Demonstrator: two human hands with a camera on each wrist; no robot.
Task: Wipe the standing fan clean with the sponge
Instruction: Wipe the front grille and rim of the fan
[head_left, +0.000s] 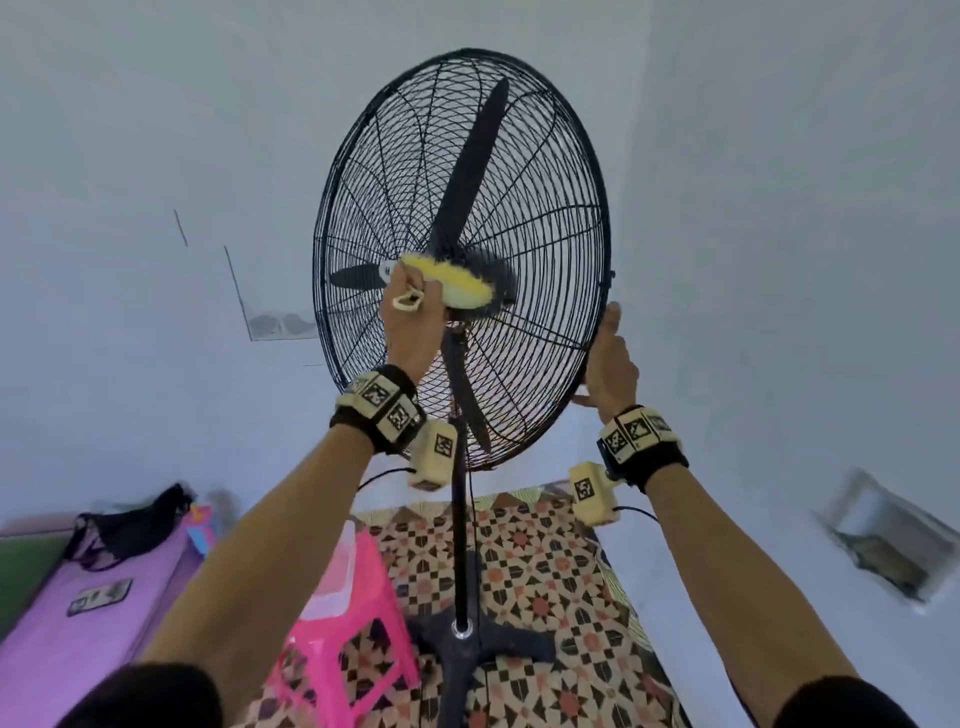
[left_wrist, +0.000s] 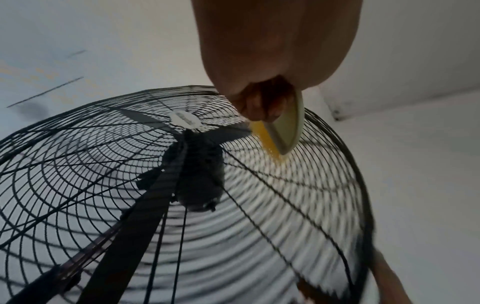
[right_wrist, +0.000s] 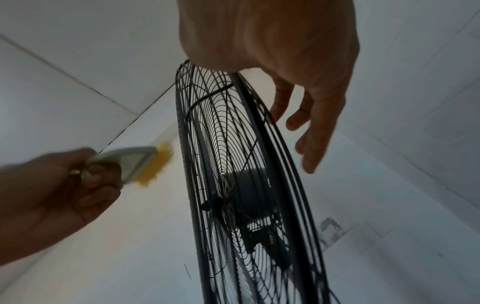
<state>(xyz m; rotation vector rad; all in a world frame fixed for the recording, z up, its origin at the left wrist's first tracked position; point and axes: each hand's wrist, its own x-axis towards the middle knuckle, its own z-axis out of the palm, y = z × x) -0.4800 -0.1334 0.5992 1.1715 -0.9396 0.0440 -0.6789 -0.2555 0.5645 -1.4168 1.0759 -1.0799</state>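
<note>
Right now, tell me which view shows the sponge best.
The head view: the sponge shows whole, yellow, gripped by the left hand against the fan guard near its centre. The left wrist view shows only its pale backing and a yellow edge past the fingers; the right wrist view shows it blurred, at the side.

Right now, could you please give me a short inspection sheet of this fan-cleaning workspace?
Surface: patterned floor mat under the fan base.
Job's things: black standing fan, upright, blades still; yellow sponge near the grille centre, contact unclear.
Clutter: pink stool; purple mat with dark cloth.
Grippers: left hand grips the sponge's handle; right hand open, steadying the fan rim.
Cables: thin leads from the wrist cameras.
Surroundings: pale walls.
</note>
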